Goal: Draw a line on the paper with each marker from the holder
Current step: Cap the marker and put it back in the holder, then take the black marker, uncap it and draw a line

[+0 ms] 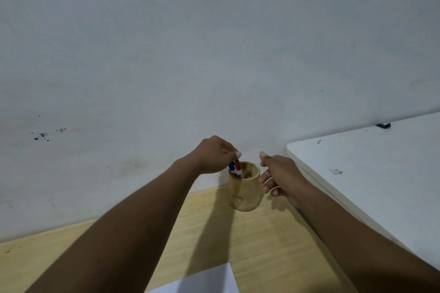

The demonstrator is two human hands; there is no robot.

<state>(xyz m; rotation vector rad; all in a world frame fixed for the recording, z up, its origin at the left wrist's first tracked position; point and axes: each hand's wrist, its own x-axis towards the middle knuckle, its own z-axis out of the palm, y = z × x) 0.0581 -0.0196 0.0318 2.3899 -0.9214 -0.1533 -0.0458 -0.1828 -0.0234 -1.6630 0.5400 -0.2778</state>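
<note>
A round wooden holder [244, 191] stands on the wooden table [262, 245] close to the wall. A red marker [237, 165] and a blue marker [232, 166] stick out of its left side. My left hand [214, 156] hovers over the holder with its fingertips pinched on the top of the red marker. My right hand [277, 177] is beside the holder's right side, fingers curled around it, thumb raised. A corner of the white paper [207, 279] shows at the bottom edge.
A white wall [166, 54] rises directly behind the holder. A white table [381, 173] adjoins the wooden one on the right, with a small dark object [383, 125] at its far edge.
</note>
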